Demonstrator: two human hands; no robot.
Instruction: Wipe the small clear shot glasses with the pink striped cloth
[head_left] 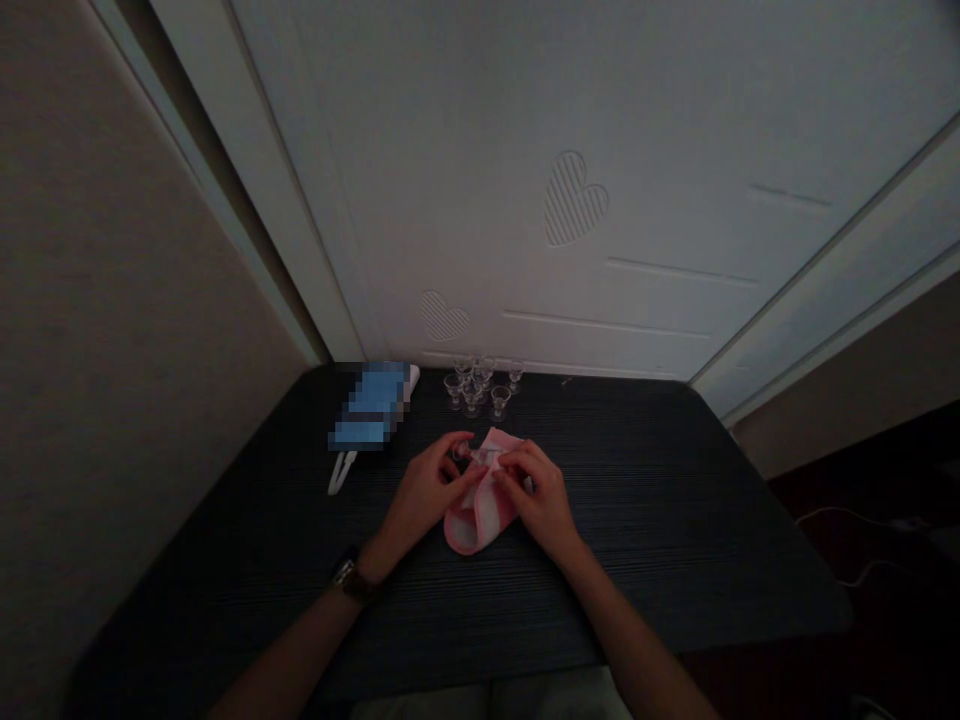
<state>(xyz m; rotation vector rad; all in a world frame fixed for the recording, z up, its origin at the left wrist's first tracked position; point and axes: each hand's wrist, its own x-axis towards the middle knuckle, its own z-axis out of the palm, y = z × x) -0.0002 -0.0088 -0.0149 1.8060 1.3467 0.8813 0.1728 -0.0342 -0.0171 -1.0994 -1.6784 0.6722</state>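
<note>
Left hand: the left hand [426, 492] rested low over the table [660, 520], its grip narrow, with thumb and fingertips pinched on a small clear glass [465, 453].
Right hand: the right hand [538, 497] sat just beside it, its grip closed on the upper edge of a pink cloth [480, 512], fingers curled over the fabric.
Small clear glass: it was held between the two grips and touched the cloth; in the dim light its shape could hardly be made out.
Pink cloth: it was bunched between and under both grips, and its folded end, showing a paler inner side, lay on the table on the near side of the grips.
Other glasses: a cluster of small stemmed glasses [477, 386] stood upright just beyond the grips, apart from both hands, close to the table's far edge.
Blue object: a blurred blue thing [373, 405] lay beyond and to the left of the left grip, well apart, with a white strap [341, 473] trailing from it.
Watch: a wristwatch [347, 577] sat on the left wrist, behind the left grip.
Backdrop: a white door [675, 150] with striped heart shapes rose behind the table.
</note>
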